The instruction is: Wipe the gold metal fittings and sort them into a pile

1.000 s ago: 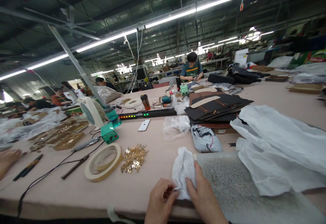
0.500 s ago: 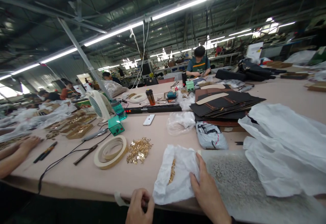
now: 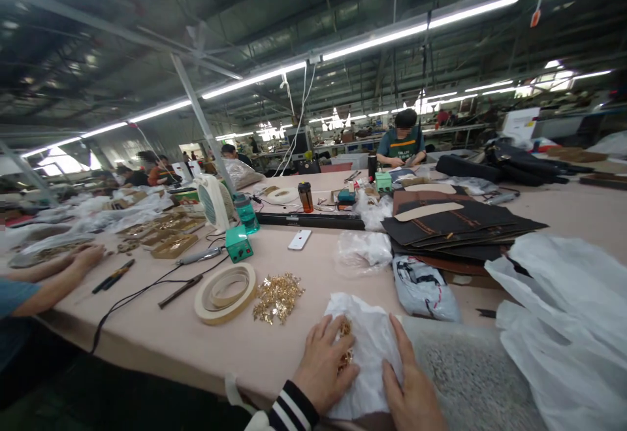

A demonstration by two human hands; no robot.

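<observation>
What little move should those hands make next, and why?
Probably the left hand should gather the gold pieces on the white sheet: its fingers spread over them, while the right hand is at the sheet's right edge, seemingly ready to steady it.

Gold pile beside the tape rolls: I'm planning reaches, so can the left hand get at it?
Likely yes: the left hand is nearby, at the white sheet; nothing visible blocks the gold pile.

The pale-pink tabletop (image 3: 166,343) carries a crumpled white sheet (image 3: 371,346), near. Farther left lies a round beige tape roll (image 3: 223,317).
</observation>
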